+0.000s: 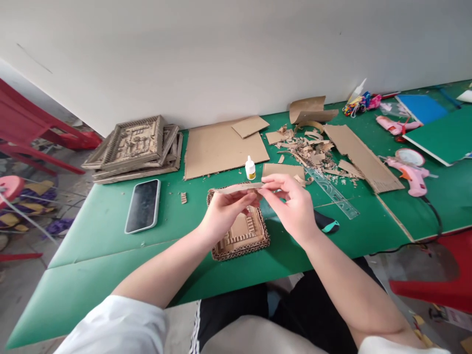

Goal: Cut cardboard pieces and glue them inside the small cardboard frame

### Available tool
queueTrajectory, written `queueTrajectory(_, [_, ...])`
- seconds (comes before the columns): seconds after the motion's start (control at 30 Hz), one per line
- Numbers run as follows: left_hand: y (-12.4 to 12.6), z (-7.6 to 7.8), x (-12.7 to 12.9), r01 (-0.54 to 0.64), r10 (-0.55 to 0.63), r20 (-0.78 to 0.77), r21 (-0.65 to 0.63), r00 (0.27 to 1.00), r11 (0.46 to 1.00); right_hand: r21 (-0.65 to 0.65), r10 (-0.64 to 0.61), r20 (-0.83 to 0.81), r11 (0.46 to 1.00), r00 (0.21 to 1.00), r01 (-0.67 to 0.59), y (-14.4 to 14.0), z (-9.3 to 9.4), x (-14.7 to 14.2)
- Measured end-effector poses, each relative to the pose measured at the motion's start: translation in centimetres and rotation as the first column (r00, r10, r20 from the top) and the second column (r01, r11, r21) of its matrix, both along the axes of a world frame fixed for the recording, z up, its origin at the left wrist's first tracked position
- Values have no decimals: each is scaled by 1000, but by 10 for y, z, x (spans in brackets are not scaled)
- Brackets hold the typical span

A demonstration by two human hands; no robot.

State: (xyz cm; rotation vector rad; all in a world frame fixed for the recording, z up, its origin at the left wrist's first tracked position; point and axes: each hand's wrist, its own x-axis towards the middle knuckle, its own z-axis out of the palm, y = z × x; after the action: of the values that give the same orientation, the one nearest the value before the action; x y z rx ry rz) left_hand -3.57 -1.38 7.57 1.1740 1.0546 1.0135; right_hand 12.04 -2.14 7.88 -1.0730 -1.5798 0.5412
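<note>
A thin cardboard strip [238,188] is stretched between my two hands, above a small cardboard tray [241,251] with corrugated edging. My left hand [230,209] is closed on the strip's middle part. At the strip's right end, the fingers of my right hand [287,201] pinch it. The hands and strip hide much of the tray's far side. Just beyond the strip stands a small white glue bottle [250,169]. A cutter with a black and teal handle [326,222] lies by my right wrist, partly hidden.
Stacked cardboard trays [136,145] sit at the back left, behind a phone [143,206]. Cardboard sheets [221,150], a heap of scraps [313,150] and a clear ruler [334,191] lie behind. Pink glue guns [411,174] rest at the right, one with a trailing cord.
</note>
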Motion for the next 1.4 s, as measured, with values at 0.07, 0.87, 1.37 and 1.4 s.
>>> queueTrajectory(0.07, [0, 0, 0, 4, -2, 52, -41, 999, 999, -25, -26, -38, 999, 999, 25, 0, -1, 0])
queueTrajectory(0.87, [-4, 5, 5, -68, 82, -83, 163, 993, 984, 338, -160, 334, 940, 929, 40, 2, -5, -3])
queueTrajectory(1.37, [-3, 3, 4, -81, 100, -135, 137, 986, 987, 453, -284, 494, 891, 821, 36, 0, -7, -5])
queueTrajectory(1.4, [-3, 3, 4, -75, 93, -131, 132, 987, 988, 448, -279, 485, 893, 829, 39, 1, -7, -5])
